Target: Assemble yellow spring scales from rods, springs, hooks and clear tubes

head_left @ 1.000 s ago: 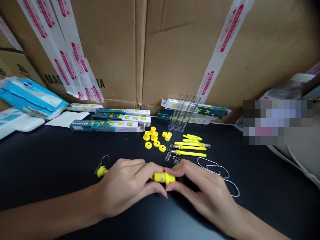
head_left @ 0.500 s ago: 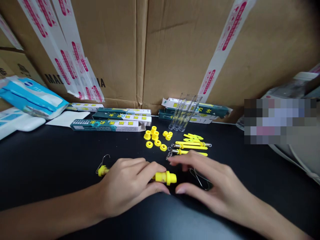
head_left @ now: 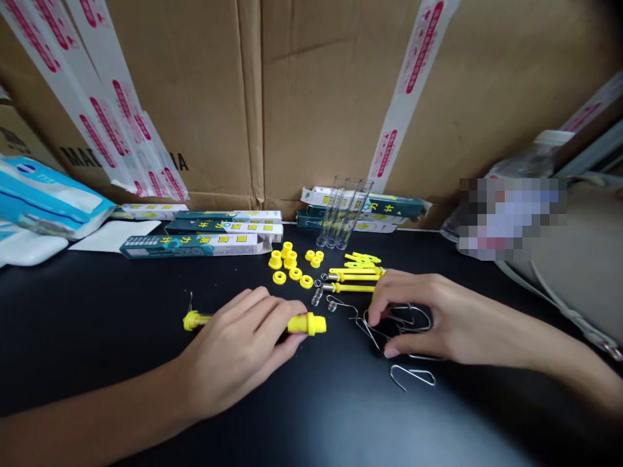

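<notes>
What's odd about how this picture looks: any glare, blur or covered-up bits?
Head view: a pale sheen on the black table, nearer the camera than the right hand; head view: blocky mosaic covering part of the clear bottle; head view: top right corner darkened; head view: small print on the boxes too soft to read.

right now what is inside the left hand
From the left hand, one yellow end sticks out to the right and a second yellow end to the left, beside a metal wire. What lies between is covered by the hand and cannot be seen.
</notes>
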Available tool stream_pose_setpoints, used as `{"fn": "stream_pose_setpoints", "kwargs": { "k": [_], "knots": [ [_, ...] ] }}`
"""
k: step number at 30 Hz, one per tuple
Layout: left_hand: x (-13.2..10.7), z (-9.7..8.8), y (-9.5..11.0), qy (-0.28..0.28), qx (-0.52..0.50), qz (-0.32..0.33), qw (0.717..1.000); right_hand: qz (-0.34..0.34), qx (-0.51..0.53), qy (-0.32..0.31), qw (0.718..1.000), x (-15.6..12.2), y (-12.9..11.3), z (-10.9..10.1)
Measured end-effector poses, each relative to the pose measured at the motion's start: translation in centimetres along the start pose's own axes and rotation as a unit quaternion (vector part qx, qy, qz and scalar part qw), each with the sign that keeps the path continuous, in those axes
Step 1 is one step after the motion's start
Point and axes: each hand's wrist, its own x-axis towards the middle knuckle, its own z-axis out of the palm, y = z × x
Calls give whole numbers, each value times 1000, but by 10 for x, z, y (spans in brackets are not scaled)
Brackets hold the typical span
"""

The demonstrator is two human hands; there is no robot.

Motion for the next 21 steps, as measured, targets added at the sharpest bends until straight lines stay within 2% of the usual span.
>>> {"fn": "stream_pose_setpoints", "kwargs": {
  "k": [9, 13, 16, 21],
  "knots": [
    [3, -1, 3, 20, 18, -13, 1000, 24, 4, -34, 999, -10, 3, -2],
    [2, -1, 2, 19, 17, -11, 1000, 60, -3, -21, 998, -13, 13, 6],
    [2, -1, 1, 12, 7, -13, 1000, 61, -4, -11, 998, -10, 20, 8],
    [1, -1, 1, 4, -1, -12, 1000, 74, -5, 6, 997, 2, 16, 8]
  ]
}}
